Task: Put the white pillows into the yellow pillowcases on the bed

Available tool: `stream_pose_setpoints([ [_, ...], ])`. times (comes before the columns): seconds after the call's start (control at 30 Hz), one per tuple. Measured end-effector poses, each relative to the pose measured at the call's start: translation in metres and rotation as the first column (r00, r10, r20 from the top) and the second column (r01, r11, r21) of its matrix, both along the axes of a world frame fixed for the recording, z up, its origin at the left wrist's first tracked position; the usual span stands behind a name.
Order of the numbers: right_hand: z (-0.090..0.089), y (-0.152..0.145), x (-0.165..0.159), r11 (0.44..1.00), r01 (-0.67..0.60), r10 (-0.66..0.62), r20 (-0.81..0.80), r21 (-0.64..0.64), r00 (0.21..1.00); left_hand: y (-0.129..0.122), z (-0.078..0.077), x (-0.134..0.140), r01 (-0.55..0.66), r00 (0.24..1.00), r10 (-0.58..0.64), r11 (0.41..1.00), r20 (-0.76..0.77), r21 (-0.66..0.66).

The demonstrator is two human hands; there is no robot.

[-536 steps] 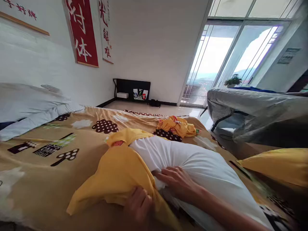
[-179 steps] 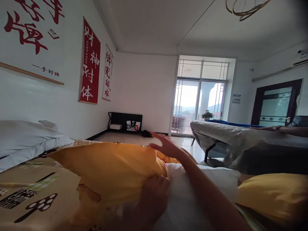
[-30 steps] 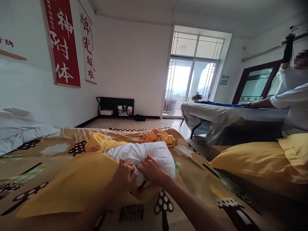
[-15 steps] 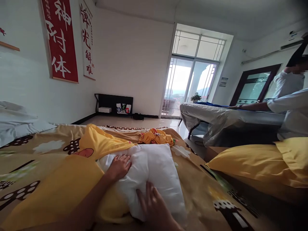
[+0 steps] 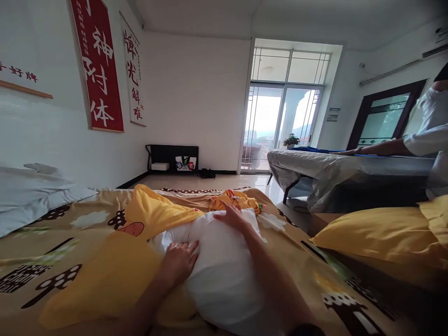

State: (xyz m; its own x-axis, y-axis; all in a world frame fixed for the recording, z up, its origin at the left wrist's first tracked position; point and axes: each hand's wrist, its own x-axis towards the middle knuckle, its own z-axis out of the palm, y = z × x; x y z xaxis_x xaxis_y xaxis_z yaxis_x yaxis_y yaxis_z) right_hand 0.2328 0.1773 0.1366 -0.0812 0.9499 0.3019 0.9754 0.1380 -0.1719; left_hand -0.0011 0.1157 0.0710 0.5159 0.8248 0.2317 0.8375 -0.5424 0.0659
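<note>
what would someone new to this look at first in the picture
Probably the white pillow in the centre foreground, with a yellow cover at its left end, the left hand on it and the right hand over its far edge. Next, perhaps, the red scroll with white characters on the left wall, and the bright glass doors at the back, right of centre.

A bed in a brown patterned sheet.
On the bed, a white pillow lies near the middle, a yellow case spread flat at its left, some of the yellow fabric showing beneath the pillow's near left side. Just beyond the pillow's far edge sits a crumpled yellow cloth; white bedding lies heaped at the far left, well apart from the pillow.
</note>
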Motion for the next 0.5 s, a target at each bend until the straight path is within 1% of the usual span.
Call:
stream_pose_setpoints([
  [0.07,-0.015,0.003,-0.009,0.999,0.008,-0.008,0.006,-0.034,1.0,-0.007,0.001,-0.007,0.01,1.0,-0.01,1.0,0.022,-0.002],
  [0.13,-0.024,-0.004,-0.018,0.999,0.018,-0.018,0.012,-0.032,1.0,-0.01,0.008,-0.013,0.021,0.999,-0.021,1.0,0.034,-0.016],
  [0.2,-0.027,-0.015,-0.027,0.999,0.037,-0.037,0.015,0.016,0.999,-0.009,0.022,-0.016,0.0,0.999,0.002,0.999,0.044,-0.047],
  [0.23,-0.026,-0.022,-0.031,0.998,0.041,-0.043,0.021,0.05,0.999,-0.007,0.031,-0.015,-0.039,0.997,0.041,0.998,0.06,-0.04],
  [0.27,-0.025,-0.03,-0.036,0.995,0.041,-0.044,0.034,0.089,0.998,-0.005,0.04,-0.014,-0.087,0.993,0.087,0.996,0.078,0.0],
  [0.33,-0.022,-0.047,-0.046,0.984,0.019,-0.034,0.082,0.176,0.996,-0.001,0.06,-0.009,-0.169,0.983,0.153,0.97,0.106,0.173],
  [0.4,-0.019,-0.064,-0.057,0.968,-0.019,-0.017,0.142,0.251,0.99,0.006,0.078,-0.002,-0.165,0.986,0.145,0.918,0.082,0.361],
  [0.43,-0.018,-0.073,-0.062,0.96,-0.037,-0.011,0.169,0.278,0.985,0.009,0.086,0.0,-0.145,0.989,0.135,0.9,0.052,0.41],
  [0.5,-0.016,-0.088,-0.07,0.95,-0.063,-0.002,0.21,0.305,0.978,0.015,0.098,0.004,-0.128,0.991,0.133,0.897,0.017,0.424],
])
